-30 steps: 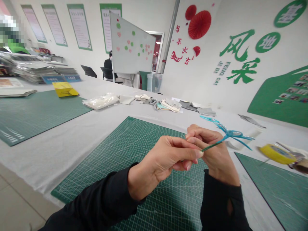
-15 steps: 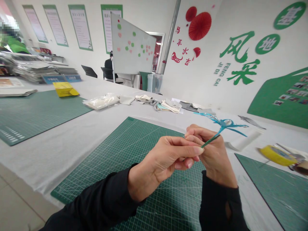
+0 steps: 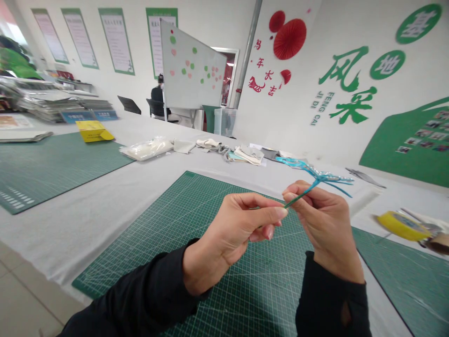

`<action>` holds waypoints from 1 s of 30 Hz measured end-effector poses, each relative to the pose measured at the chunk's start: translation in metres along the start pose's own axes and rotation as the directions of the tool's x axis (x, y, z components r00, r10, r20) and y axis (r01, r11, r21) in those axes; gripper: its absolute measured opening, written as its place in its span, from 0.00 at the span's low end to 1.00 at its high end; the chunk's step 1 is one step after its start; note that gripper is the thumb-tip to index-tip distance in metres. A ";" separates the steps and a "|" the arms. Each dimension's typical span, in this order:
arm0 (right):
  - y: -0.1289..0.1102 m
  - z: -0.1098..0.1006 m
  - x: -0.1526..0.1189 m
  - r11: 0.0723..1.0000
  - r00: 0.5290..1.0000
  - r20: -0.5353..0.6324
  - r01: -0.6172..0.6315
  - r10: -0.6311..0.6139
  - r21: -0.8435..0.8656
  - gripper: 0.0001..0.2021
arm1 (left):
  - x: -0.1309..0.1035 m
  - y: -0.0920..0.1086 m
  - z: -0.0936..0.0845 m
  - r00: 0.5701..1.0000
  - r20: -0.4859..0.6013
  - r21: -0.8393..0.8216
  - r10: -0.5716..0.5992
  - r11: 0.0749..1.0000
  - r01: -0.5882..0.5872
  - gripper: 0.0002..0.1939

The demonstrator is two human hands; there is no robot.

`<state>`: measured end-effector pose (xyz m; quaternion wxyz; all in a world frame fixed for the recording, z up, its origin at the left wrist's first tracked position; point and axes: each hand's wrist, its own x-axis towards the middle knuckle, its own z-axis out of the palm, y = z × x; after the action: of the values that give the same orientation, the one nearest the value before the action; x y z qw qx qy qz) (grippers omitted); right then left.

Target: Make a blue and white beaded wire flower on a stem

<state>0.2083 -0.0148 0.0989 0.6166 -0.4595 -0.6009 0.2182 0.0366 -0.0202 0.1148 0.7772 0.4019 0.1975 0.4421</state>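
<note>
A blue wire flower (image 3: 317,178) with clear beads along its thin petals is held up over a green cutting mat (image 3: 168,229). Its green-wrapped stem (image 3: 293,201) slants down to the left. My left hand (image 3: 242,224) pinches the stem's lower end between thumb and index finger. Just beside the stem, my right hand (image 3: 322,215) is closed with thumb and fingertips together. The stem passes across these fingers, and whatever is between them is too small to make out.
Yellow tape (image 3: 403,226) lies by a second mat (image 3: 396,276) on the right. Along the far table edge are a plastic bag (image 3: 149,149) and folded cloths (image 3: 247,154). A yellow box (image 3: 94,131) sits on the left mat (image 3: 63,164), near stacked packets (image 3: 45,100).
My right hand has turned and moved right, its fingertips now close to the stem. The flower has tilted and shifted slightly left, with my left hand still on the stem's end.
</note>
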 end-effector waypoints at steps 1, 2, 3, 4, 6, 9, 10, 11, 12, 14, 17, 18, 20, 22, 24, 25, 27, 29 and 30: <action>-0.002 -0.001 -0.001 1.000 1.000 -0.023 0.014 -0.014 -0.014 0.04 | 0.000 0.000 0.000 1.000 -0.002 0.003 0.001 1.000 -0.001 0.11; -0.003 -0.002 -0.001 0.999 0.998 -0.049 0.030 -0.031 -0.026 0.04 | -0.001 0.000 0.000 1.000 -0.003 0.006 -0.002 1.000 0.002 0.12; -0.005 -0.002 -0.002 0.998 0.996 -0.071 0.045 -0.047 -0.035 0.04 | -0.001 0.000 0.001 1.000 -0.004 0.008 -0.008 1.000 0.008 0.12; -0.007 -0.001 -0.002 0.997 0.994 -0.090 0.061 -0.064 -0.044 0.04 | -0.001 0.000 0.001 1.000 -0.004 0.008 -0.014 1.000 0.014 0.12; -0.011 0.002 -0.003 0.994 0.989 -0.111 0.089 -0.096 -0.070 0.04 | -0.001 -0.001 0.001 1.000 -0.005 0.005 -0.024 1.000 0.024 0.12; -0.014 0.009 -0.005 0.989 0.986 -0.122 0.104 -0.116 -0.104 0.05 | -0.001 -0.002 0.001 0.999 0.000 0.001 -0.044 0.999 0.044 0.12; -0.015 0.010 -0.005 0.988 0.984 -0.130 0.106 -0.120 -0.110 0.05 | -0.001 -0.002 0.001 0.999 0.003 -0.001 -0.050 0.999 0.050 0.12; -0.015 0.011 -0.005 0.987 0.983 -0.138 0.107 -0.123 -0.118 0.05 | -0.002 -0.003 0.001 0.999 0.006 -0.001 -0.054 0.999 0.054 0.12; -0.016 0.012 -0.005 0.986 0.981 -0.145 0.109 -0.128 -0.129 0.05 | -0.002 -0.003 0.001 0.999 0.007 -0.001 -0.054 0.999 0.054 0.13; -0.016 0.012 -0.005 0.981 0.980 -0.142 0.114 -0.136 -0.154 0.04 | -0.002 -0.003 0.001 0.999 0.008 -0.001 -0.049 0.999 0.049 0.13; -0.016 0.010 -0.004 0.980 0.987 -0.093 0.112 -0.129 -0.167 0.04 | -0.002 -0.002 0.000 0.999 0.011 0.008 -0.038 0.999 0.038 0.12; -0.015 0.009 -0.004 0.980 0.990 -0.069 0.108 -0.121 -0.165 0.04 | -0.003 -0.001 0.000 0.999 0.012 0.012 -0.036 0.999 0.036 0.12; -0.015 0.010 -0.003 0.983 0.994 -0.018 0.101 -0.105 -0.155 0.05 | -0.003 -0.001 0.000 0.999 0.020 0.021 -0.038 0.999 0.038 0.12; -0.015 0.011 -0.003 0.985 0.996 0.016 0.092 -0.091 -0.145 0.05 | -0.003 0.000 0.000 0.999 0.028 0.025 -0.040 0.999 0.039 0.12; -0.016 0.012 -0.004 0.987 0.996 0.033 0.083 -0.079 -0.137 0.05 | -0.003 0.000 0.000 0.999 0.033 0.020 -0.040 0.999 0.039 0.12; -0.016 0.012 -0.004 0.987 0.996 0.036 0.081 -0.077 -0.136 0.05 | -0.002 0.000 0.000 0.999 0.034 0.015 -0.040 0.999 0.040 0.12; -0.015 0.011 -0.004 0.986 0.996 0.016 0.089 -0.087 -0.139 0.04 | -0.002 -0.001 0.000 0.999 0.035 0.009 -0.041 0.999 0.041 0.12; -0.015 0.009 -0.004 0.984 0.993 -0.038 0.104 -0.110 -0.144 0.03 | -0.002 -0.002 0.000 0.999 0.034 0.011 -0.041 0.999 0.041 0.11; -0.015 0.009 -0.003 0.983 0.991 -0.066 0.109 -0.120 -0.147 0.03 | -0.002 -0.003 0.000 0.999 0.034 0.012 -0.041 0.999 0.041 0.11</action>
<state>0.1952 -0.0221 0.1081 0.6155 -0.4751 -0.6170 0.1213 0.0370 -0.0224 0.1126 0.7870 0.4097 0.1949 0.4180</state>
